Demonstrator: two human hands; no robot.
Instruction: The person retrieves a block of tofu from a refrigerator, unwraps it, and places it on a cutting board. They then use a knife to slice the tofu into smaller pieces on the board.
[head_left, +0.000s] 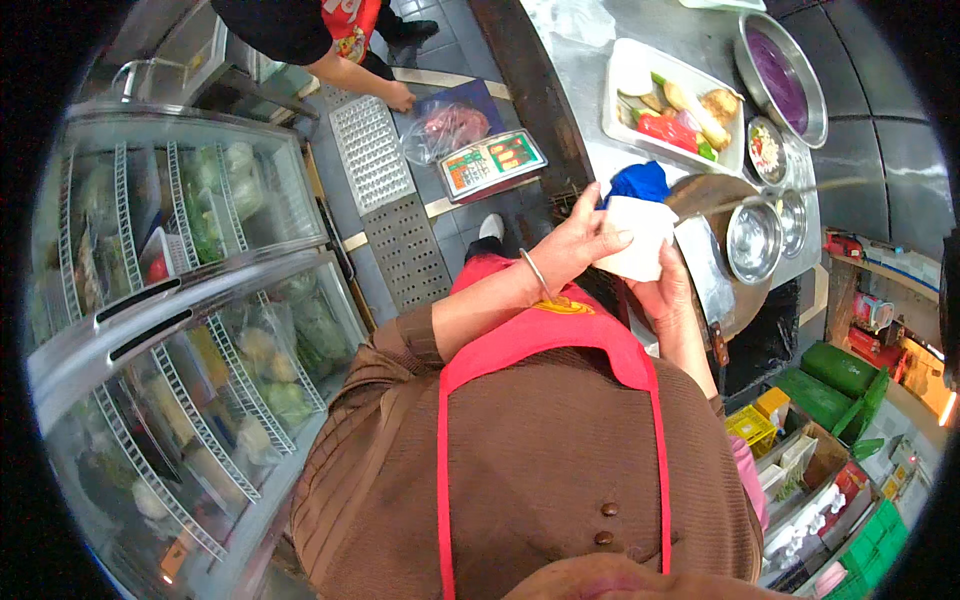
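Observation:
My left hand (574, 244), with a bangle at its wrist, grips the left side of a white piece of cloth or paper (637, 236). My right hand (669, 289) pinches its lower right edge. Behind the white piece a bunched blue cloth or bag (639, 182) sticks up; I cannot tell if the two are joined. Just right of my hands a cleaver (705, 266) lies on a round wooden chopping board (694, 196). Steel bowls (753, 238) stand at the board's right side.
A white tray (611, 97) of vegetables, a bowl of purple contents (780, 71) and a small bowl of chopped food (765, 150) stand on the steel counter (562, 67). At left is a glass-door refrigerator (187, 300). A co-worker's hand (397, 96) reaches near bagged meat (454, 124) and a box (495, 165).

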